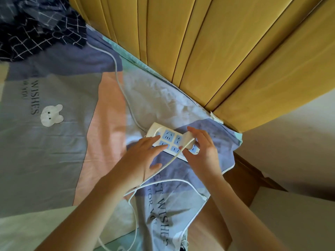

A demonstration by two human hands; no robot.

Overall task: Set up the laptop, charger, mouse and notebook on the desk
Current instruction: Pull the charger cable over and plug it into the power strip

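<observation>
Faintly, bedsheet print legible: "WISHES", "FOR YOU"

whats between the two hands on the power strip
In the head view, two rows of blue sockets on the power strip and the charger's white cable lie between left hand and right hand.

right hand gripping charger, power strip
</observation>
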